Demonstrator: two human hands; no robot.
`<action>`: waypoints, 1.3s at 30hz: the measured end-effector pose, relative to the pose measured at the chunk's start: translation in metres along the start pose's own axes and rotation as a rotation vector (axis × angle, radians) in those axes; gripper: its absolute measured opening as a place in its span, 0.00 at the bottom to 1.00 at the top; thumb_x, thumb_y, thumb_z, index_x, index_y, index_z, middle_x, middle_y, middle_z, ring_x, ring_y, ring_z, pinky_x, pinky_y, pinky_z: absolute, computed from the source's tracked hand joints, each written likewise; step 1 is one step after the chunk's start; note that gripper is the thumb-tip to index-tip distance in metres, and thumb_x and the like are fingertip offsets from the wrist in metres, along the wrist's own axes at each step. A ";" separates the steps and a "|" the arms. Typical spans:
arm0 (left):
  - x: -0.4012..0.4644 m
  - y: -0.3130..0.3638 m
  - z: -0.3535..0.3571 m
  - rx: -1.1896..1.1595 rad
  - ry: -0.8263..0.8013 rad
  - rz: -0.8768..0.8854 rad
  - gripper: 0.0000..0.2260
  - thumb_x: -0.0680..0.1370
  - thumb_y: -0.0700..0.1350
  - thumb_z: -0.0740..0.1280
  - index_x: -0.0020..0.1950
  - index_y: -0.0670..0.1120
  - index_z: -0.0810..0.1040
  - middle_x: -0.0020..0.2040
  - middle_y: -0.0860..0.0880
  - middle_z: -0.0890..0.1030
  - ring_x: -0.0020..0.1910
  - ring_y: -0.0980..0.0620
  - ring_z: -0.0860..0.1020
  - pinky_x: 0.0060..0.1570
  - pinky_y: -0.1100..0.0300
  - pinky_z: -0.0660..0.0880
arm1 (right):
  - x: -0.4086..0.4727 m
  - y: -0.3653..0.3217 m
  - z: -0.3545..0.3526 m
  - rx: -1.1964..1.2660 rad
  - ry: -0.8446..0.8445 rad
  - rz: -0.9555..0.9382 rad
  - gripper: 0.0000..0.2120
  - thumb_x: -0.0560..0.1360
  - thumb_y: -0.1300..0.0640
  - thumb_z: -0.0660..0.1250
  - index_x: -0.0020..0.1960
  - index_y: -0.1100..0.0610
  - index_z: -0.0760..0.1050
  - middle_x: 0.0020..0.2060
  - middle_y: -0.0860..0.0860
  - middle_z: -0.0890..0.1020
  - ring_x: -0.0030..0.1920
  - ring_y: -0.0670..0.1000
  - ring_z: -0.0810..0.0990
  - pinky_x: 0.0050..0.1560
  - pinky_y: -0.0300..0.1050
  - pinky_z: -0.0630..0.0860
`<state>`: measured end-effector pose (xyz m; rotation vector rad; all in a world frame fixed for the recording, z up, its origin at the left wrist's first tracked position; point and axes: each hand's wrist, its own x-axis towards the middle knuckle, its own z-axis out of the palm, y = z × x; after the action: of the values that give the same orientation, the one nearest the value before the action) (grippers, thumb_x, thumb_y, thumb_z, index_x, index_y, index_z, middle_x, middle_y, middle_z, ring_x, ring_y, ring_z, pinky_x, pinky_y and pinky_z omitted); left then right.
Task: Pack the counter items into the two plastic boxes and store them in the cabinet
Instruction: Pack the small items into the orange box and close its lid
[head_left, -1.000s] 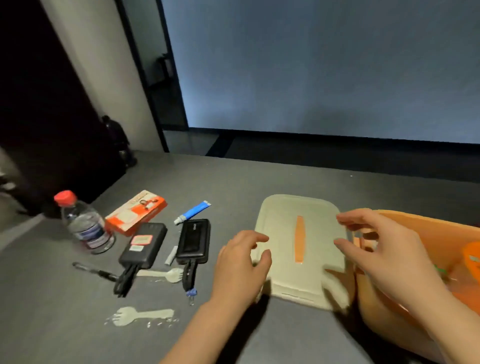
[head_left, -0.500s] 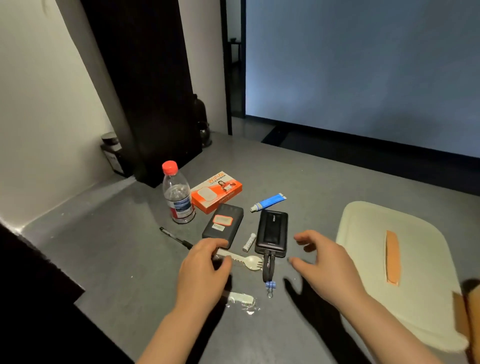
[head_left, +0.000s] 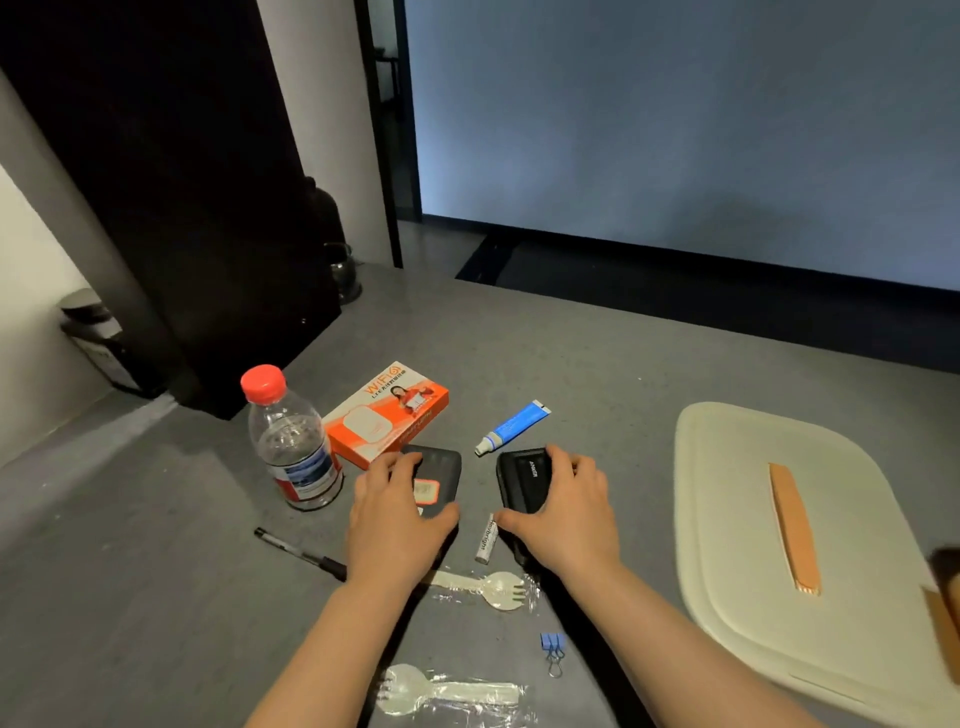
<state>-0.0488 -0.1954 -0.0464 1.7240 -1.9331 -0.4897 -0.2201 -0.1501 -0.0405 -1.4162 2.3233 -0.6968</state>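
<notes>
Hands over a grey bench (head_left: 597, 364), seen from the head camera. Left hand (head_left: 395, 525) lies on a black power bank with an orange label (head_left: 439, 475), fingers curled over its far end and thumb against its near right edge: the grip grasps this power bank. Right hand (head_left: 566, 512) covers a second black power bank (head_left: 522, 480), fingers over its right edge and thumb at its near left corner: the grip grasps this one too. Both power banks rest on the bench. Between them, near the thumbs, lies a small white battery (head_left: 486, 539). Beyond them lie a blue tube (head_left: 514, 427) and an orange carton (head_left: 387, 413), the carton just beside the left power bank. A water bottle with a red cap (head_left: 291, 441) stands upright left of the left hand. A black pen (head_left: 298, 553) lies near the left wrist. Two wrapped plastic sporks lie nearer the viewer, one (head_left: 493, 590) between the forearms and one (head_left: 447, 693) at the lower edge, with a blue binder clip (head_left: 553, 649) between them. A cream box lid with an orange strip (head_left: 753, 519) lies flat to the right, well apart from the hands
</notes>
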 end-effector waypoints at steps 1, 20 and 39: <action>0.002 0.000 0.003 0.022 0.006 0.011 0.30 0.68 0.56 0.71 0.68 0.52 0.68 0.64 0.53 0.68 0.63 0.51 0.63 0.57 0.53 0.69 | 0.000 0.003 -0.001 -0.007 -0.004 -0.017 0.40 0.62 0.40 0.74 0.70 0.49 0.63 0.60 0.49 0.68 0.63 0.52 0.65 0.57 0.47 0.72; -0.010 0.029 -0.007 -0.045 -0.134 0.040 0.33 0.64 0.52 0.77 0.68 0.55 0.70 0.59 0.48 0.73 0.61 0.46 0.68 0.56 0.52 0.68 | -0.053 0.057 -0.064 0.021 0.170 -0.012 0.35 0.53 0.40 0.73 0.58 0.49 0.73 0.47 0.42 0.72 0.53 0.45 0.71 0.48 0.38 0.69; -0.153 0.310 0.047 -0.443 -0.393 0.735 0.37 0.58 0.52 0.80 0.64 0.59 0.72 0.58 0.59 0.76 0.57 0.54 0.74 0.55 0.52 0.74 | -0.213 0.234 -0.334 -0.090 0.524 0.173 0.37 0.50 0.33 0.71 0.58 0.41 0.71 0.51 0.35 0.73 0.52 0.38 0.72 0.46 0.33 0.70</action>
<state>-0.3155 -0.0052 0.0734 0.6018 -2.3121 -0.9163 -0.4664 0.2089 0.1085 -1.1461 2.8624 -1.0188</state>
